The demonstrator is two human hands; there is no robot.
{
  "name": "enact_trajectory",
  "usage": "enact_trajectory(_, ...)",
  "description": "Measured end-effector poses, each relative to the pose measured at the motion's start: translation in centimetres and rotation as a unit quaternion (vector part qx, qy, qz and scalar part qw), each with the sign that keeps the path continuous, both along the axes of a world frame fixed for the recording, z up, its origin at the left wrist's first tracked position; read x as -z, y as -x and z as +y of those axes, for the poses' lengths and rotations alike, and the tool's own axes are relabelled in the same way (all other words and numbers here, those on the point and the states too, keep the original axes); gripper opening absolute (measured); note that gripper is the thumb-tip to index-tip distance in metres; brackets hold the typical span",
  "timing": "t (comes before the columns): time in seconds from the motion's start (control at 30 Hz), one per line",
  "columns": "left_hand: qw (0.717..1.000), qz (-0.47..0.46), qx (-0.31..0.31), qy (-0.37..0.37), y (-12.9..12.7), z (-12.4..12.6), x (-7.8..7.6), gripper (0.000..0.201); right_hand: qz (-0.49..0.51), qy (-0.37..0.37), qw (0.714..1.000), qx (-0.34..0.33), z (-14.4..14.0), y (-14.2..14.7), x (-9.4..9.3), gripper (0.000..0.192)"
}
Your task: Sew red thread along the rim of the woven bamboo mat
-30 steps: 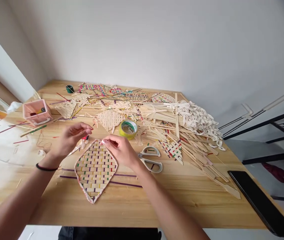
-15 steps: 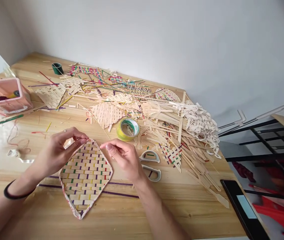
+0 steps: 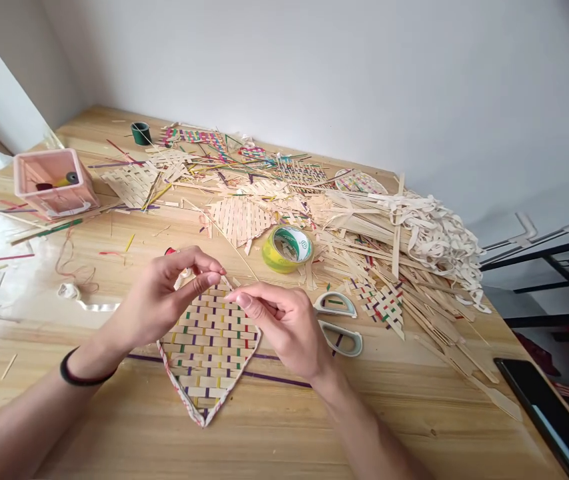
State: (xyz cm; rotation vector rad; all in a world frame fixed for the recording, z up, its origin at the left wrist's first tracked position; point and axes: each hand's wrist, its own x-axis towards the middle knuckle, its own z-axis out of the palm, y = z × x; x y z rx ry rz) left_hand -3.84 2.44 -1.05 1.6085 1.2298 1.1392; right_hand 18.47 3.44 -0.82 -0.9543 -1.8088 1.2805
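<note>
A diamond-shaped woven mat (image 3: 209, 353) of pale strips with purple, yellow, green and red lies on the table, its border wrapped in white binding with red thread. At its top corner, my left hand (image 3: 177, 293) pinches the bound edge between thumb and forefinger. Just right of that corner my right hand (image 3: 281, 327) is closed in a pinch, fingertips at the edge; any thread in it is too fine to make out. Both hands hide the mat's upper sides. White-handled scissors (image 3: 335, 305) lie beyond my right hand, their blades hidden.
A roll of tape (image 3: 287, 250) stands ahead of my hands. Woven pieces and loose strips spread behind it, with a heap of white ribbon (image 3: 439, 233) at right. A pink basket (image 3: 59, 190) sits at left, a dark green spool (image 3: 141, 133) at back, a phone (image 3: 549, 413) at the right edge.
The view has shifted left, so everything appears further right. My right fingertips have come closer to the left ones, against the mat's top corner.
</note>
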Motion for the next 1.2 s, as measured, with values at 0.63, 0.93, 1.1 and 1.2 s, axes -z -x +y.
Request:
enact_trajectory(0.63, 0.997, 0.035, 0.065, 0.037, -1.0, -1.2, -0.5, 0.016, -0.029, -0.038, 0.999, -0.027, -0.2, -0.3, -0.2, 0.025)
enact_trajectory(0.93, 0.996, 0.06, 0.062, -0.001, -0.9, -1.3, -0.6, 0.016, -0.018, -0.041, 0.999, -0.024, -0.3, -0.3, -0.3, 0.024)
enact_trajectory(1.1, 0.992, 0.091, 0.087, -0.001, -1.0, -1.4, -1.2, 0.016, -0.02, -0.054, 0.998, -0.034, -0.3, -0.2, -0.4, 0.026)
enact_trajectory(1.2, 0.986, 0.129, 0.099, -0.025, -1.0, -1.7, -1.5, 0.019, -0.017, -0.057, 0.997, -0.04, -0.3, -0.2, -0.5, 0.027)
